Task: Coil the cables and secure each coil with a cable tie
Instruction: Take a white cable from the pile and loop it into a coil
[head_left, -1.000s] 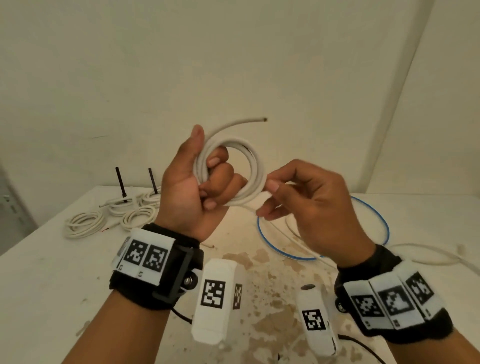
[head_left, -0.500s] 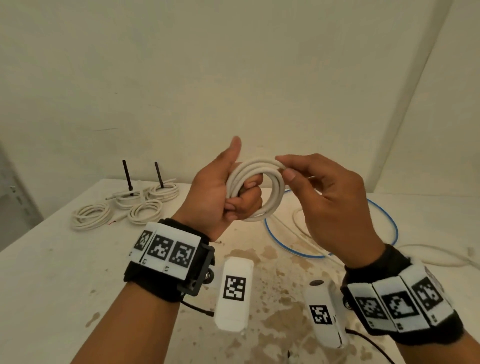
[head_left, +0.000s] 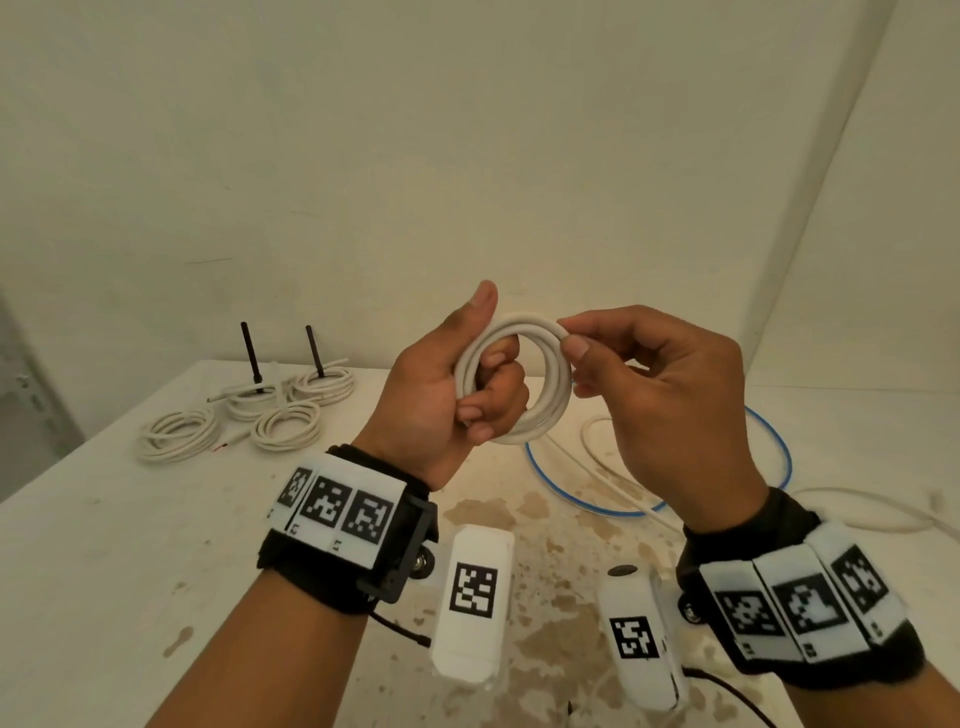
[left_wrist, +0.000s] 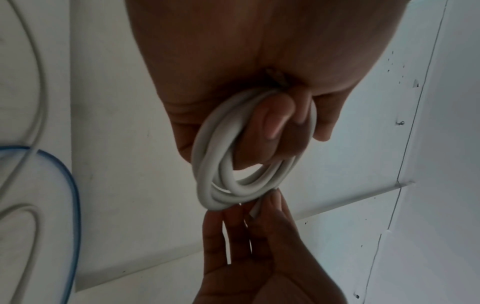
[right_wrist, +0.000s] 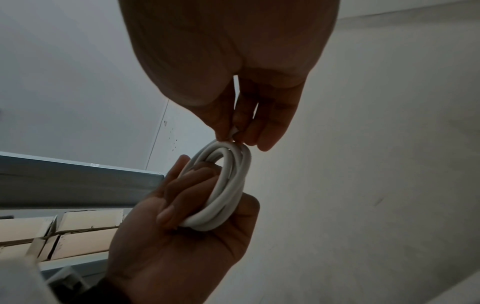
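Head view: left hand (head_left: 447, 395) raised above the white table (head_left: 104, 545), palm turned toward the wearer, thumb pointing up, fingers curled through the white cable coil (head_left: 545, 410) and gripping its left side. Right hand (head_left: 660, 410) level with it, back of hand toward the camera, thumb and forefinger pinching the coil's upper right rim, remaining fingers loosely bent behind. Coil held upright in the air between both hands, several loops stacked together. Marker-covered bands strapped around both wrists.

Left wrist view: left hand (left_wrist: 259, 86) closed around the coil (left_wrist: 207, 164), fingertips tucked inside the loops; right hand (left_wrist: 254, 257) reaching up from below, fingertips meeting the coil's lowest edge.

Right wrist view: right hand (right_wrist: 233, 72) nipping the coil (right_wrist: 228, 191) at its top, with what looked like a short cable end between the fingertips; left hand (right_wrist: 182, 236) cupping the lower half.

On the table, far left: four finished white coils (head_left: 285, 431), two topped by upright black cable ties (head_left: 249, 353). Behind the hands: a blue cable (head_left: 774, 447) looped on the table, a loose white cable (head_left: 857, 504) trailing right.
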